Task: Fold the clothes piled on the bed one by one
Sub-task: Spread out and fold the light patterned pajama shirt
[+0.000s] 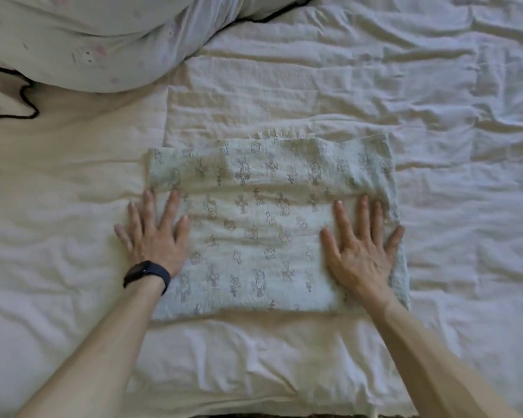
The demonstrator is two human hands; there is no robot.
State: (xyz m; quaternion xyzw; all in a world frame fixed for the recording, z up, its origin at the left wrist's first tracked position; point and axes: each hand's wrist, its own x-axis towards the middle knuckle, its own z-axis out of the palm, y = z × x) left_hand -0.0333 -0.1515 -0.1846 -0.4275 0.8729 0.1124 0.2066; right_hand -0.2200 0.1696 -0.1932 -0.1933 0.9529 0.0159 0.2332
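Bed (435, 70): a crumpled pale sheet filled nearly all of my view.
Pillow (88, 40): a big pale one with a faint print lay at the far left corner, well apart from my work.
Plain cloth (239, 116): it lay flat on the sheet, showing just beyond the far edge of the printed piece.
Printed cloth (254, 224): folded to a rough rectangle, it lay flat in the middle of the bed, straight in front of me.
Its axis: the long side ran left to right across my view, with a soft crease along the same line in the far half.
Right hand (360, 251): I had it flat on the cloth's right part, fingers straight and spread, pointing away from me, pressing and gripping nothing.
Left hand (154, 236): flat and spread too, it lay across the cloth's left edge, outer fingers on the sheet, holding nothing.
Wristband (147, 274): dark, on my left wrist.
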